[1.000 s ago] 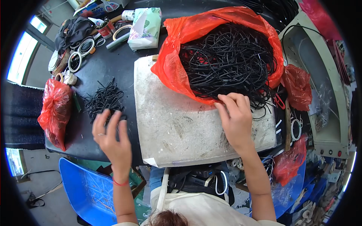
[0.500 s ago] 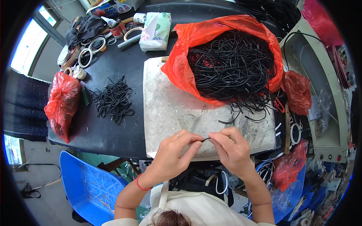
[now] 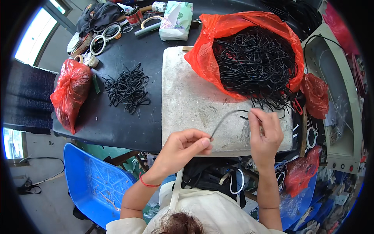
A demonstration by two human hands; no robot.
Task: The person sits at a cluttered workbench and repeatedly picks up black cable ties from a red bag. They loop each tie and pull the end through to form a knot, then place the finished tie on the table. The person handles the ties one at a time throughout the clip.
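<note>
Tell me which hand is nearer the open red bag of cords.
Right. The right hand is just below the bag, by its spilling cords; the left hand is farther down-left.

Bare forearms; thin red band (image 3: 147, 182) on left wrist; cream short-sleeved top (image 3: 202, 212); dark hair (image 3: 180, 224) at lower edge

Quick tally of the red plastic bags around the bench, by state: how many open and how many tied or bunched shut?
Open red bag of black cords: 1
Tied red bag, left edge: 1
Bunched red bag, right of board: 1
Red bag below bench, right: 1
Total: 4
</note>
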